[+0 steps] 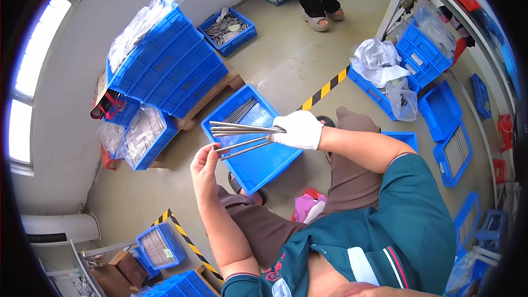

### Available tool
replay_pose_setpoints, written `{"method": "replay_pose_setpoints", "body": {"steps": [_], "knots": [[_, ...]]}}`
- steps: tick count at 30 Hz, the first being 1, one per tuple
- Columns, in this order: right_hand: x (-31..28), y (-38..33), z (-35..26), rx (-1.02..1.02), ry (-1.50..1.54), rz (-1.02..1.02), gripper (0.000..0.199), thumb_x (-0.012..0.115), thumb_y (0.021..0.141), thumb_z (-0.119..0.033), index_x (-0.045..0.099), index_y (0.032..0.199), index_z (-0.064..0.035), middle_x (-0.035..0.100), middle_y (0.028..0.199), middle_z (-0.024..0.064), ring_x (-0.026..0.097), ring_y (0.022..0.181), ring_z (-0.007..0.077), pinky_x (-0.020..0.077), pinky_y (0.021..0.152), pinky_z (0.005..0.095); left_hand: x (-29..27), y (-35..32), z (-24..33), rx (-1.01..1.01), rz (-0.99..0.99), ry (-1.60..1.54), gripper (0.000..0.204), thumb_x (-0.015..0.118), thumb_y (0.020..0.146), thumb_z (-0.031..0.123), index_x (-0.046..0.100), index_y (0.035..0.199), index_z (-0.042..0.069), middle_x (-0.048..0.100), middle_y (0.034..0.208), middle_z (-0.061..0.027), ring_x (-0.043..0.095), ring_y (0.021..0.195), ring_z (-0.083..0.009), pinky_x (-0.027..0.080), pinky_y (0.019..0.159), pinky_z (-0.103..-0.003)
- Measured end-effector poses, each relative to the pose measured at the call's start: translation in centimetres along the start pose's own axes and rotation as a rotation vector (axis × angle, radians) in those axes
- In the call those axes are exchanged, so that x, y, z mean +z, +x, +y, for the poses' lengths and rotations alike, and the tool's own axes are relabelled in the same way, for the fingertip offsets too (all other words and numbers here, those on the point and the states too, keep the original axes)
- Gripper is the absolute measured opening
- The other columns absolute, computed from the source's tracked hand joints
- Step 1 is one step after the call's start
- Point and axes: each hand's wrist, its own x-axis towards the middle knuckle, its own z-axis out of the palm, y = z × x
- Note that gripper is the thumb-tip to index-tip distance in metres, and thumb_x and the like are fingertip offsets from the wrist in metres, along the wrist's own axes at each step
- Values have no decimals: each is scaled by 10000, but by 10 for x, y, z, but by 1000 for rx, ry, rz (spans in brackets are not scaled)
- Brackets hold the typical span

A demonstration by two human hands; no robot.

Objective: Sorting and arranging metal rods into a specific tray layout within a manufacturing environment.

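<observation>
While splayed, rods (242,135) (right grip (300,130))

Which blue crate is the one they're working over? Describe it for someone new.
Start at the stack of blue crates on the wooden pallet. Right of it, on the floor below the gloved right hand, lies one shallow open crate. Unlike its neighbours, it is nearly bare, with few rods.

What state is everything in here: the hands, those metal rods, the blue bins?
right hand: gloved, closed on a bundle of metal rods
left hand: bare, fingertips touching the lower rods
blue bin under the hands: open, a few rods inside
stacked blue crates: piled on a wooden pallet
white plastic bag: crumpled, lying on a bin
</observation>
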Motion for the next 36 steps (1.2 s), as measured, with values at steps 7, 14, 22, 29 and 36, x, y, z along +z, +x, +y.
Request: {"method": "replay_pose_setpoints", "body": {"steps": [7, 14, 22, 29, 36], "knots": [[5, -2, -2, -19, -56, 37, 315, 509, 855, -429, 620, 922, -142, 642, 802, 148, 619, 766, 353, 482, 691, 441, 12, -1, 5, 42, -26, -70, 251, 620, 879, 90, 581, 1099, -24, 649, 1030, -111, 603, 947, -156, 444, 878, -262], [16, 2, 2, -124, -195, 201, 259, 533, 852, -383, 634, 976, -180, 643, 706, 108, 629, 641, 339, 501, 586, 447, 17, 0, -8, 23, 147, 30, 216, 582, 910, 106, 589, 1065, -45, 625, 949, -64, 627, 858, -161, 485, 775, -263], [11, 10, 16, 56, 189, -109, 406, 566, 865, -445, 583, 785, -48, 527, 584, 99, 536, 540, 210, 433, 550, 332, -25, -6, 17, 216, 232, 55, 233, 547, 939, 180, 576, 1053, -21, 653, 856, -70, 604, 835, -127, 453, 831, -269], [17, 6, 3, 79, 307, -197, 388, 538, 905, -411, 570, 758, -53, 529, 564, 81, 536, 503, 199, 420, 511, 332, -3, -3, 3, -58, 47, -99, 276, 586, 918, 256, 602, 1042, 10, 656, 833, -81, 613, 805, -138, 474, 756, -271], [16, 6, -2, -78, 47, -106, 341, 516, 904, -414, 588, 827, -90, 576, 651, 147, 581, 631, 350, 441, 584, 416, -12, -4, 3, -108, 25, -22, 278, 599, 905, 259, 612, 1009, 2, 655, 810, -72, 600, 770, -127, 466, 752, -265]]}}
